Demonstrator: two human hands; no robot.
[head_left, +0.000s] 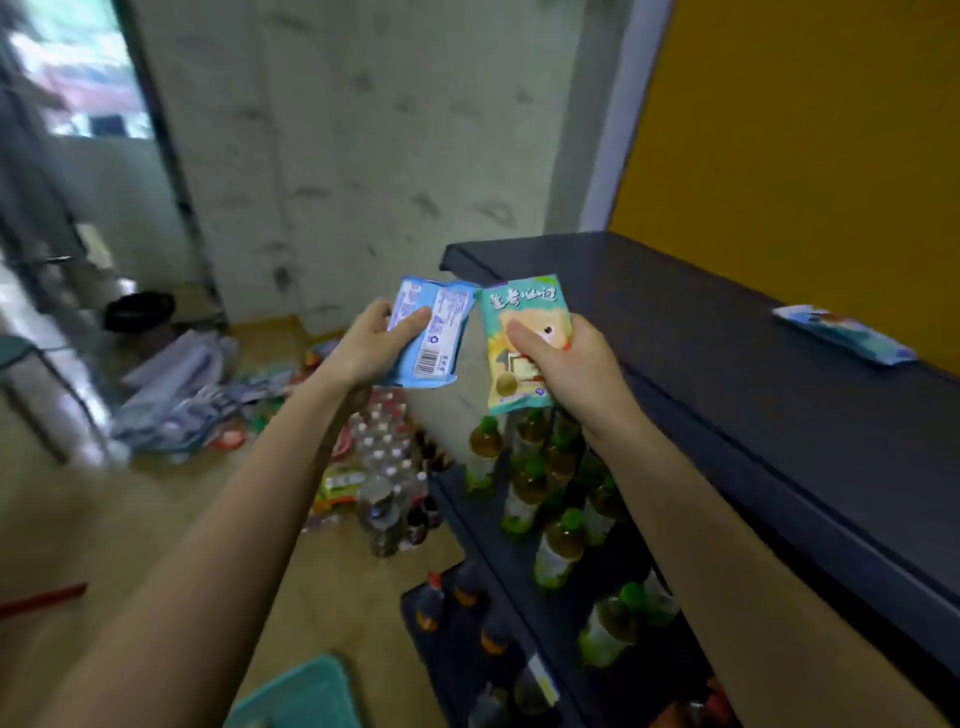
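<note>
My left hand (371, 345) grips a light blue snack packet (435, 338) whose back side with a barcode faces me. My right hand (563, 364) grips a teal and yellow snack packet (519, 317) with its printed front towards me. Both packets are held up side by side, nearly touching, just off the left end of a dark shelf top (675, 322). A third blue packet (844, 335) lies flat on that shelf top at the far right.
Below my hands, green-capped tea bottles (535, 478) fill a lower shelf and dark bottles with orange caps (467, 597) stand lower still. Shrink-wrapped water bottles (382, 441) and crumpled wrapping (176, 389) lie on the wooden floor. A teal basket (301, 696) is at the bottom edge.
</note>
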